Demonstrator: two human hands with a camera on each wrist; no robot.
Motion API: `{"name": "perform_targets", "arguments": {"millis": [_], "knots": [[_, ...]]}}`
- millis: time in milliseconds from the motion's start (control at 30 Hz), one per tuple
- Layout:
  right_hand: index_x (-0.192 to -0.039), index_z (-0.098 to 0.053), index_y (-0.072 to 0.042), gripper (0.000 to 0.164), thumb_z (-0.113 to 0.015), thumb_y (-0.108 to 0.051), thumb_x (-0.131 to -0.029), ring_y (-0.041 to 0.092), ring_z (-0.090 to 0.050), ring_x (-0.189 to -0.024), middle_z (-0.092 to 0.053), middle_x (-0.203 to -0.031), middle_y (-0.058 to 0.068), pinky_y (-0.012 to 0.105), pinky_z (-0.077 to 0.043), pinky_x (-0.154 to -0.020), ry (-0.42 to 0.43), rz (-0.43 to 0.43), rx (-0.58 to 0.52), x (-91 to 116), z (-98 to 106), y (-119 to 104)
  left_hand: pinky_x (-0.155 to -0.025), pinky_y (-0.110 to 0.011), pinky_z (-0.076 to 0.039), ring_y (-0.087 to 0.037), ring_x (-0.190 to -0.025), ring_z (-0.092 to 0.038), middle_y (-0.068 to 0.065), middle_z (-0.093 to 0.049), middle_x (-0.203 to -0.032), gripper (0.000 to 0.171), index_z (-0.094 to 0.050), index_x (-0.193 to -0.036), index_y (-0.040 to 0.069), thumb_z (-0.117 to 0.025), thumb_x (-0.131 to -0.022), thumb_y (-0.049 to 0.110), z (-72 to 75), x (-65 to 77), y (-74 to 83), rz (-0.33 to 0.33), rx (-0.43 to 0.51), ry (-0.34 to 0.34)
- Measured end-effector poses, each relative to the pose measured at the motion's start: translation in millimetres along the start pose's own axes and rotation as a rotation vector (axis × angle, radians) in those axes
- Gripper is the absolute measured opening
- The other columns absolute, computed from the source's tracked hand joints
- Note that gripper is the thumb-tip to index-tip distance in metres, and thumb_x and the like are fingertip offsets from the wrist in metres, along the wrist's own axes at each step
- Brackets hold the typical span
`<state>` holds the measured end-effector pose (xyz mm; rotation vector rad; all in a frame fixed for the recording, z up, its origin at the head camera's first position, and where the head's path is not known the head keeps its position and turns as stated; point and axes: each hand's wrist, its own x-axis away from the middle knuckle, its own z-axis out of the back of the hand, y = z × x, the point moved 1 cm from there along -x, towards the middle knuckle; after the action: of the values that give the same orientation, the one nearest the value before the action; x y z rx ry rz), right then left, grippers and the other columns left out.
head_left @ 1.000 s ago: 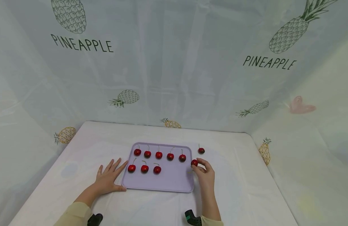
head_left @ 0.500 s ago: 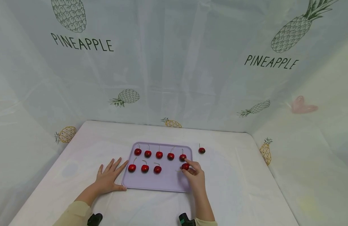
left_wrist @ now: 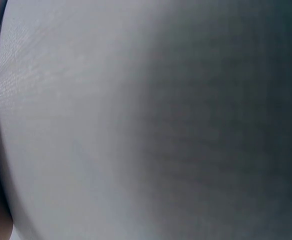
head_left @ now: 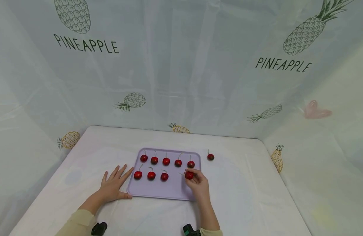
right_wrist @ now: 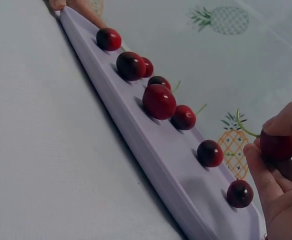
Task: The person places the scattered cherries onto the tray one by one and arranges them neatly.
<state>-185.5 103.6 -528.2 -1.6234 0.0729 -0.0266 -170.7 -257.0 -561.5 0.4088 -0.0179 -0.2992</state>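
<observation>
A lilac tray point(head_left: 158, 191) carries several red cherries with stems. They form a back row of several and a front row of three, whose rightmost cherry point(head_left: 164, 176) lies near the tray's middle. My right hand point(head_left: 199, 187) pinches another cherry point(head_left: 189, 175) by its body, above the tray's right half; in the right wrist view this cherry point(right_wrist: 278, 145) sits between thumb and fingers, its green stem pointing away. With fingers spread, my left hand point(head_left: 112, 187) rests on the table, fingertip and thumb touching the tray's left edge. The left wrist view is mostly blurred cloth.
One more cherry point(head_left: 210, 157) lies on the white-covered table point(head_left: 243, 190), to the right of the tray's back corner. A curtain point(head_left: 181, 65) printed with pineapples hangs behind and beside the table.
My right hand has carried the pinched cherry leftward from the tray's right edge to above its right half. The cherry's stem has swung up to point left. My left hand has stayed put.
</observation>
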Motion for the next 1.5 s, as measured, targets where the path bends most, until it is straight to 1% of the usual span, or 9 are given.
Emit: {"name": "perform_targets", "arguments": {"millis": [100,200,300,533,700,867,1067,1333,1500], "knots": [[-0.111,-0.068,0.003,0.032,-0.071,0.011,-0.080,0.029,-0.064,-0.103,-0.068,-0.114,0.017,0.024,-0.052,-0.087,0.003,0.026,0.084,1.1,-2.6,1.8,-0.101,-0.077,0.004,-0.052,-0.140,-0.011,-0.022,-0.023,-0.156,0.110,-0.034,-0.151,0.018,-0.072,-0.064,0.073,2.8,0.1,2.5,0.004,0.002,-0.005],[-0.109,-0.071,-0.005,0.032,-0.074,0.005,-0.079,0.023,-0.061,-0.093,-0.070,-0.110,0.010,0.021,-0.053,-0.077,0.020,0.035,0.173,2.1,-5.0,3.7,-0.101,-0.077,0.004,-0.052,-0.140,-0.010,-0.022,-0.022,-0.156,0.109,-0.033,-0.151,0.020,-0.071,-0.064,0.074,3.5,-0.2,2.9,0.009,-0.002,-0.016],[-0.109,-0.072,-0.009,0.033,-0.076,0.002,-0.078,0.020,-0.059,-0.088,-0.069,-0.108,0.008,0.021,-0.052,-0.071,0.026,0.031,0.219,2.6,-7.2,5.3,-0.101,-0.077,0.005,-0.052,-0.139,-0.010,-0.023,-0.022,-0.156,0.109,-0.033,-0.152,0.021,-0.071,-0.064,0.074,3.7,-0.2,2.6,0.005,0.003,-0.017],[-0.114,-0.070,-0.005,0.035,-0.077,0.001,-0.080,0.021,-0.060,-0.086,-0.066,-0.111,0.011,0.019,-0.054,-0.073,0.014,-0.052,0.209,5.2,-12.1,2.0,-0.101,-0.077,0.005,-0.052,-0.140,-0.010,-0.021,-0.021,-0.156,0.110,-0.032,-0.152,0.022,-0.069,-0.064,0.076,0.8,-0.9,0.2,0.012,-0.004,-0.024],[-0.114,-0.067,0.005,0.035,-0.074,0.007,-0.080,0.026,-0.062,-0.086,-0.065,-0.109,0.018,0.022,-0.056,-0.075,-0.014,-0.037,0.162,6.6,-15.6,-5.1,-0.102,-0.076,0.007,-0.051,-0.141,-0.008,-0.020,-0.020,-0.157,0.111,-0.028,-0.154,0.025,-0.067,-0.064,0.078,-0.7,-1.1,-2.7,0.014,-0.010,-0.026],[-0.113,-0.069,0.002,0.032,-0.072,0.006,-0.081,0.019,-0.063,-0.087,-0.064,-0.111,0.015,0.020,-0.054,-0.076,0.005,-0.053,0.146,3.4,-17.6,9.8,-0.102,-0.076,0.006,-0.051,-0.141,-0.009,-0.020,-0.021,-0.157,0.112,-0.030,-0.153,0.024,-0.069,-0.063,0.077,-2.3,-2.3,-4.1,0.025,-0.027,-0.020],[-0.107,-0.071,-0.003,0.029,-0.075,0.004,-0.080,0.020,-0.065,-0.087,-0.062,-0.110,0.011,0.020,-0.054,-0.075,0.034,-0.045,0.199,1.7,-20.8,21.0,-0.102,-0.076,0.005,-0.050,-0.142,-0.008,-0.019,-0.020,-0.158,0.111,-0.032,-0.152,0.021,-0.069,-0.064,0.077,-0.5,-2.8,-2.3,0.042,-0.032,-0.041],[-0.107,-0.068,-0.003,0.032,-0.077,0.004,-0.078,0.023,-0.067,-0.089,-0.059,-0.108,0.011,0.024,-0.056,-0.075,0.001,-0.049,0.252,1.3,-24.2,23.4,-0.102,-0.076,0.004,-0.050,-0.141,-0.008,-0.020,-0.020,-0.158,0.111,-0.032,-0.152,0.020,-0.069,-0.064,0.077,1.2,-2.0,0.3,0.039,-0.033,-0.047],[-0.104,-0.071,-0.006,0.029,-0.080,0.000,-0.076,0.019,-0.064,-0.082,-0.061,-0.099,0.007,0.023,-0.056,-0.071,0.011,0.031,0.387,-1.7,-24.8,23.4,-0.102,-0.076,0.004,-0.050,-0.141,-0.009,-0.020,-0.021,-0.157,0.111,-0.032,-0.152,0.020,-0.069,-0.064,0.077,0.5,-2.0,-0.4,0.031,-0.029,-0.034]]}}
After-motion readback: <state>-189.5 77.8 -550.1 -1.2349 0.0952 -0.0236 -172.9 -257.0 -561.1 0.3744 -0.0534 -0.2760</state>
